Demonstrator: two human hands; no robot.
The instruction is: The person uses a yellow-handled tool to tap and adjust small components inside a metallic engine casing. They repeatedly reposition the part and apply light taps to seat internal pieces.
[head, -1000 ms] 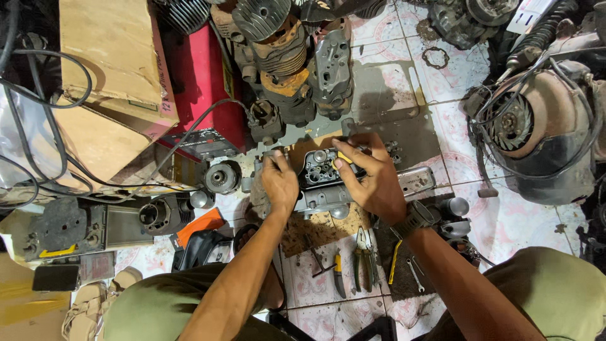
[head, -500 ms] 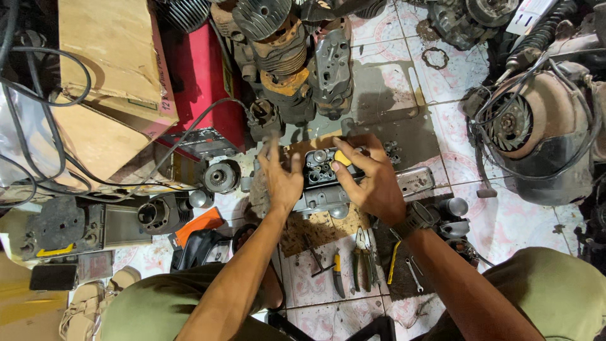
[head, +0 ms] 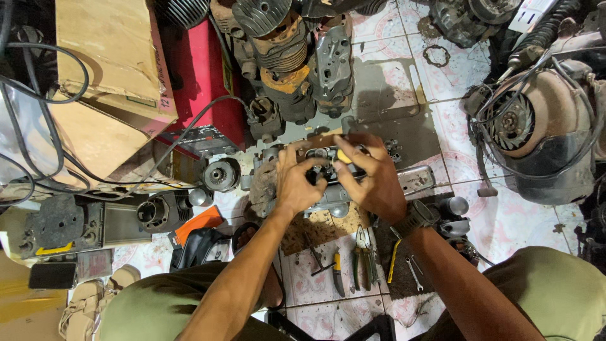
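Right now both your hands sit on the grey engine casing (head: pixel 328 192) lying on the tiled floor just below the red box (head: pixel 202 82). Your left hand (head: pixel 297 180) steadies it, fingers curled; your right hand (head: pixel 372 180) grips a yellow-handled tool (head: pixel 343 156), probably working a fastener, so keep it seated squarely.

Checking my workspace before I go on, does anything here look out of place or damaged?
A loose gasket ring lies alone on the floor tiles, away from both hands on the engine part. The cardboard is torn and creased.
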